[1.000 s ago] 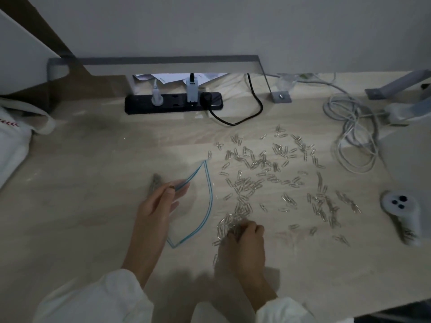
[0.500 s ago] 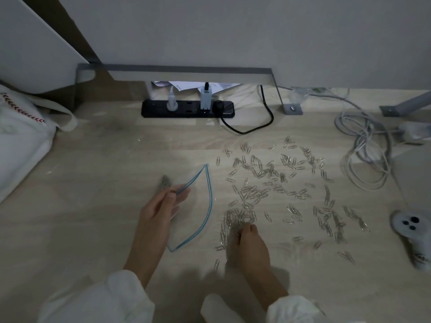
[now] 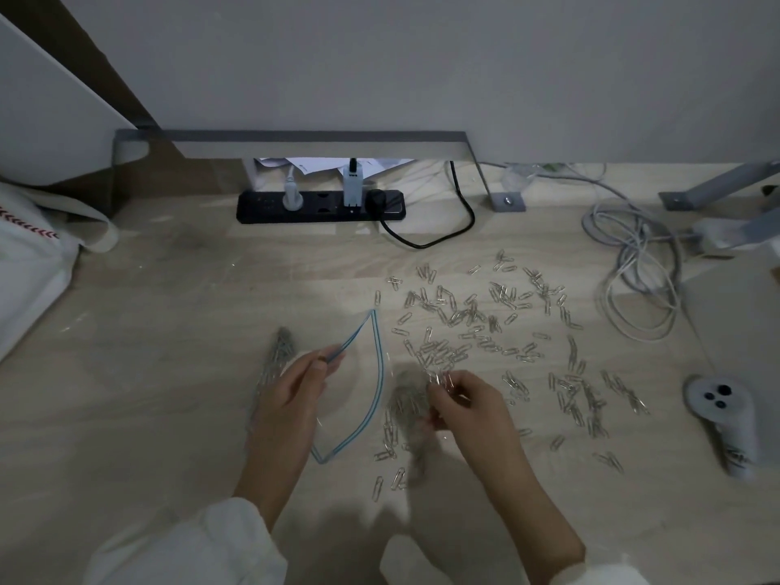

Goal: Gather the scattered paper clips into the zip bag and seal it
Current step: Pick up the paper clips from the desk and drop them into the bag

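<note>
Gathering is under way: the left hand (image 3: 295,390) pinches the upper lip of the one zip bag (image 3: 364,409), holding its mouth open toward the right, while the right hand (image 3: 464,405) clutches a bunch of paper clips (image 3: 441,378) just beside that mouth. Next, that bunch likely needs tipping inside without spilling. A heap seems to lie in the bag's far end; many dozens of clips, too many to count, lie scattered on the desk (image 3: 169,373) to the right.

Dim room, pale wood table (image 3: 147,415), grey wall (image 3: 422,57), perhaps a metal shelf bracket (image 3: 295,137)
</note>
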A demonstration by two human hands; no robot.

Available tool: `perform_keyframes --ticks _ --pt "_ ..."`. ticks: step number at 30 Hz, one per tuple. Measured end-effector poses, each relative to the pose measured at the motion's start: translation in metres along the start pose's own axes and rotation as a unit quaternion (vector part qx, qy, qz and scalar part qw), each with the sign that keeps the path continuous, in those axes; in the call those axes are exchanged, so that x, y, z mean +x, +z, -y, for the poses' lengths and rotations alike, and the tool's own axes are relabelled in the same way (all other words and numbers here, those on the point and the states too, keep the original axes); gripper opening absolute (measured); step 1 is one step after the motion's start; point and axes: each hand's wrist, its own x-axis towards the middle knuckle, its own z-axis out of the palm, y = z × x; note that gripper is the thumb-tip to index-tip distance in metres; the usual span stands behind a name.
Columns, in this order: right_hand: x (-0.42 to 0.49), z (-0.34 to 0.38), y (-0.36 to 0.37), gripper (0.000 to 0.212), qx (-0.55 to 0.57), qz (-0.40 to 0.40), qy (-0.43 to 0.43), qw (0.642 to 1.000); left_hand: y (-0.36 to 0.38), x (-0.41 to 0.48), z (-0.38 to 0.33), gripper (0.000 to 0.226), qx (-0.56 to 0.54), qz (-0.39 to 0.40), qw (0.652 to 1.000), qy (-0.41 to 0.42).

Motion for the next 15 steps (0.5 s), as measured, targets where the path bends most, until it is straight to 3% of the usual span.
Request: perform_keyframes --ticks 4,9,12,15 --pt "-0.012 0.044 0.015 0.012 0.054 0.064 -0.064 0.994 0.009 0.000 -0.002 0.028 0.007 0.004 1.000 0.004" --pt "-0.013 0.046 0.032 0.018 -0.066 0.117 -0.134 0.982 0.014 0.002 -0.004 0.028 0.005 0.007 1.000 0.000" --pt "-0.002 0.040 0.020 0.017 -0.063 0.062 -0.156 0.984 0.013 0.003 -0.006 0.028 -0.005 0.000 1.000 -0.009" --pt "0.035 0.016 -0.005 0.015 -0.067 -0.040 -0.109 0.991 0.011 0.004 -0.008 0.029 -0.007 -0.008 1.000 -0.009"
